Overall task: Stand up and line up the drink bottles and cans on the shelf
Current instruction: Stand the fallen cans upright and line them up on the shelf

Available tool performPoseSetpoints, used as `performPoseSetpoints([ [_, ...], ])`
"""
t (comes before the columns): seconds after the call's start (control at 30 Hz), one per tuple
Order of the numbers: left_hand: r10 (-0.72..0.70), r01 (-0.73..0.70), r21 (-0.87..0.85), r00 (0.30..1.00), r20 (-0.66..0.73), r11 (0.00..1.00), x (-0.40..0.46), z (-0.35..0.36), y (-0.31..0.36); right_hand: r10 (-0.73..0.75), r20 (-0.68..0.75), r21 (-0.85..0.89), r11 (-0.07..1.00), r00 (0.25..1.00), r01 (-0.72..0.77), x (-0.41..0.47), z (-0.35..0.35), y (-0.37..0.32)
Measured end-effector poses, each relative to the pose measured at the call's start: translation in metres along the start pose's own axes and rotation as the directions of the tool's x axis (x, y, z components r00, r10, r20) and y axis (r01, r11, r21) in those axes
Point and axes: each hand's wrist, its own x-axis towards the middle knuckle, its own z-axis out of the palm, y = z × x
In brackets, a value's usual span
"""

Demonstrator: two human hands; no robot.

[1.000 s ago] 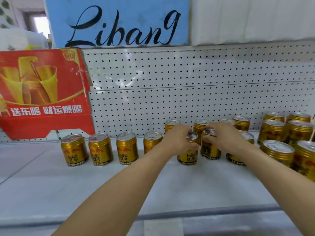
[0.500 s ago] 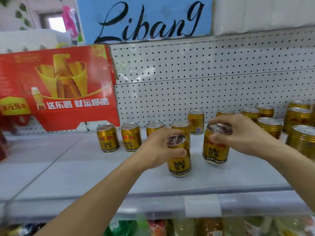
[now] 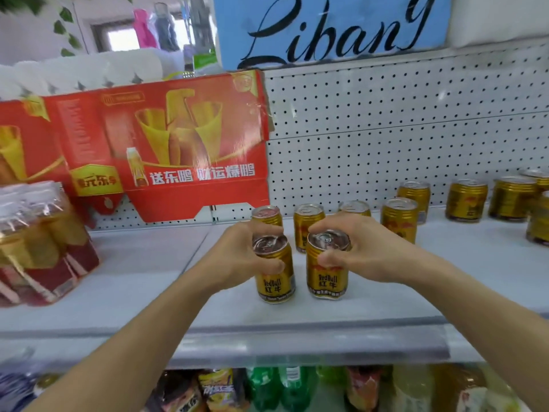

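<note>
Two gold Red Bull cans stand upright side by side near the front of the white shelf (image 3: 148, 292). My left hand (image 3: 237, 257) grips the left can (image 3: 276, 278) around its top. My right hand (image 3: 365, 254) grips the right can (image 3: 326, 278) near its rim. Behind them a row of gold cans (image 3: 307, 224) runs along the pegboard, with more cans (image 3: 466, 200) at the far right.
A red cardboard display box (image 3: 166, 150) leans against the pegboard at the back left. A shrink-wrapped pack of bottles (image 3: 38, 242) sits at the left end. Green bottles and snack packs (image 3: 279, 388) fill the shelf below.
Both hands have carried their cans leftward and toward the shelf's front, and the two cans now stand close together. The view has swung left, revealing the wrapped pack.
</note>
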Motion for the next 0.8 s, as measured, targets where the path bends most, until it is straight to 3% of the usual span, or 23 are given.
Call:
performPoseSetpoints([
  [0.2,0.060,-0.061,0.029,0.997,0.054,0.998,0.004,-0.006,-0.008,0.020,0.044,-0.033,0.999,0.999,-0.019,0.007,0.006,-0.006],
  [0.37,0.074,-0.081,0.062,0.991,0.112,0.995,0.007,-0.011,-0.012,0.070,0.187,-0.067,0.996,0.980,-0.058,0.017,-0.008,-0.008],
  [0.5,0.028,-0.033,0.020,0.971,0.237,0.999,0.013,-0.029,-0.008,0.065,-0.018,-0.005,0.998,0.998,-0.065,0.042,-0.018,0.001],
  [0.57,0.036,-0.029,-0.071,0.994,0.106,0.997,0.028,-0.040,-0.006,0.099,-0.037,-0.088,0.991,0.994,-0.102,0.062,-0.019,0.011],
  [0.63,0.003,-0.007,-0.063,0.998,-0.064,0.998,0.050,-0.042,-0.010,0.111,0.037,-0.165,0.981,0.993,-0.104,0.079,-0.013,0.021],
  [0.8,-0.062,0.060,0.122,0.998,0.009,0.991,0.093,-0.011,-0.035,0.069,0.145,-0.215,0.976,0.987,-0.036,0.101,0.004,0.023],
])
